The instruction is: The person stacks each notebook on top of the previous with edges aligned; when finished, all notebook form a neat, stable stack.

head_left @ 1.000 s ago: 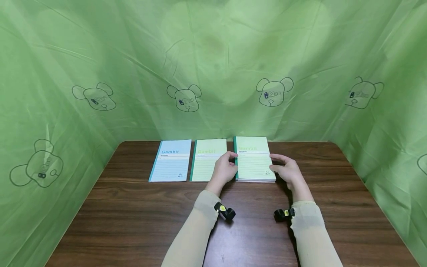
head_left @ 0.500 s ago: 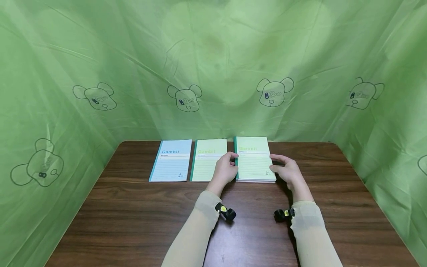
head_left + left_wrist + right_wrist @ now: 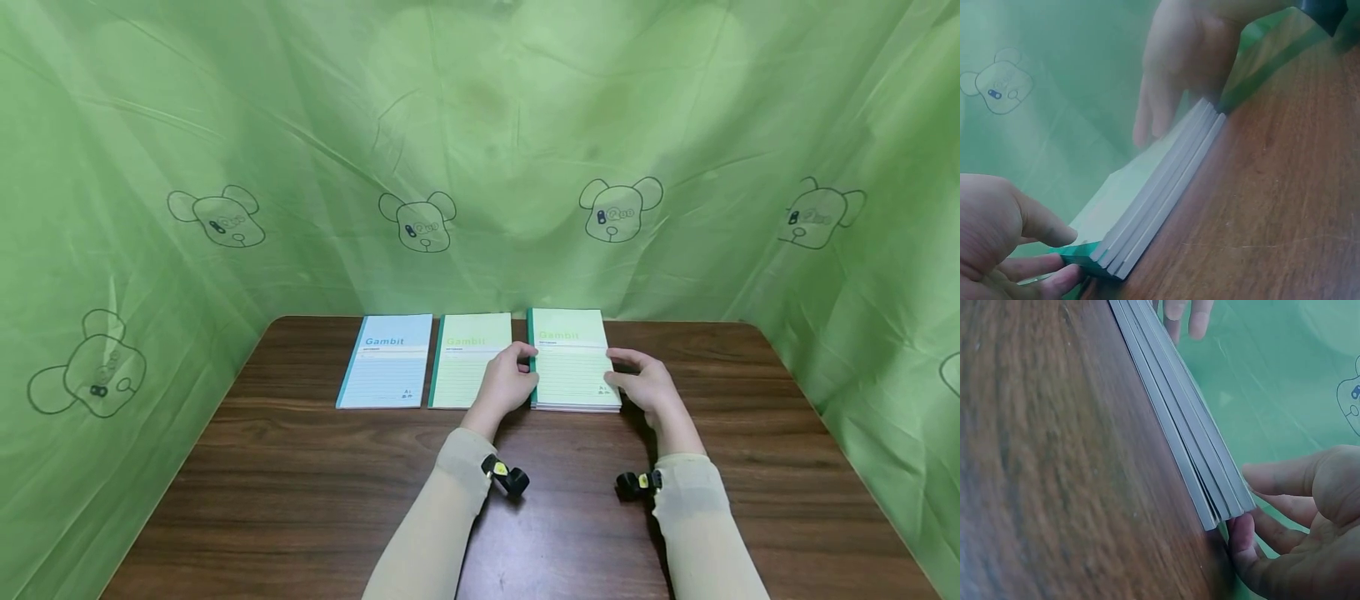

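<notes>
On the table's far side lies a stack of several notebooks (image 3: pixel 572 367), a pale green one with a dark green spine on top. My left hand (image 3: pixel 506 382) grips the stack's left side, its thumb at the top cover's edge and fingers at the spine in the left wrist view. Opposite it, my right hand (image 3: pixel 647 385) holds the right side; in the right wrist view the thumb is at the upper edge and a fingertip (image 3: pixel 1242 532) sits low against the stack's end. The white page edges (image 3: pixel 1179 406) are slightly uneven.
Left of the stack lie a pale green notebook (image 3: pixel 467 375), partly covered by my left hand, and a light blue notebook (image 3: pixel 386 367). A green curtain (image 3: pixel 480 167) with bear-face drawings hangs behind and beside the brown wooden table (image 3: pixel 300 500).
Almost nothing differs: both hands stay at the sides of the stack, and the whole head view shifts very slightly.
</notes>
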Tool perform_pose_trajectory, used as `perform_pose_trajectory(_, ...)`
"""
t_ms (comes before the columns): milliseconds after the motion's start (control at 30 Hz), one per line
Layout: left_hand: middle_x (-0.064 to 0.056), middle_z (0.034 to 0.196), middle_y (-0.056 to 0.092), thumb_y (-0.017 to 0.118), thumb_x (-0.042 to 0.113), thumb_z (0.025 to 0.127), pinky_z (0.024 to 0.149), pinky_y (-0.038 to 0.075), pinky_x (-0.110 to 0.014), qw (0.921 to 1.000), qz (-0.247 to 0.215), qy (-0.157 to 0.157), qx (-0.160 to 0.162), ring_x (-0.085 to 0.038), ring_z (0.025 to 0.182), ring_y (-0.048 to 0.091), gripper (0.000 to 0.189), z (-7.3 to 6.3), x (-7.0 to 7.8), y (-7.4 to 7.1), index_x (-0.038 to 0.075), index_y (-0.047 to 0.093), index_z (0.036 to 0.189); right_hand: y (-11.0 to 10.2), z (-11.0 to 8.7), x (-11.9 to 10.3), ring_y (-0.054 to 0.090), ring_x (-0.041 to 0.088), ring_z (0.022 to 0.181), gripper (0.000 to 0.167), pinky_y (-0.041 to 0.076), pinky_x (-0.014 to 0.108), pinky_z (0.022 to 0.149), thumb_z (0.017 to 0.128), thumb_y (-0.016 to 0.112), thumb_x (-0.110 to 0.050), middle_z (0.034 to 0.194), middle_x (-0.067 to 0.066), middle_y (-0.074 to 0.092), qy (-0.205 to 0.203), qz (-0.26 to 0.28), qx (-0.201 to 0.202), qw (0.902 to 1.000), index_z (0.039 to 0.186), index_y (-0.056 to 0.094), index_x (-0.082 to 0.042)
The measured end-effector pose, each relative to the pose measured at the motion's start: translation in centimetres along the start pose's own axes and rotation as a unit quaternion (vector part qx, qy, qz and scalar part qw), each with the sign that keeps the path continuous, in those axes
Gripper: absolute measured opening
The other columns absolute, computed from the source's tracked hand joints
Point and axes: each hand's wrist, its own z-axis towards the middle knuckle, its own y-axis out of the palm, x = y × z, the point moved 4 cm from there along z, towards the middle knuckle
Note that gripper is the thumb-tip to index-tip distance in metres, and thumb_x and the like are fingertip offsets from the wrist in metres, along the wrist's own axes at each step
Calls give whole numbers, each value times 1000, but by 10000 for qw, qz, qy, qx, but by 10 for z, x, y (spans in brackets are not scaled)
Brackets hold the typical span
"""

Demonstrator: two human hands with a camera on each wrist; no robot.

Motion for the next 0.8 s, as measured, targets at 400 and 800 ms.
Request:
perform_pose_trajectory(400,-7,137,72,72,14,104,95,60,-38,9987,-395,104,-296,-22,114,73,32,3,-6,-12,11,70,136,9,-6,-19,43,46,150,56,36,59,123,108,68,-22,159,31,50,-232,-498,156,9984,158,54,-1)
perform_pose_trajectory(800,-9,124,77,74,16,103,87,60,-42,9974,-679,218,26,-29,106,74,36,3,-16,-62,5,70,137,33,-16,-44,61,40,132,47,52,43,97,106,72,-23,151,21,62,-767,-581,523,9940,148,65,-5)
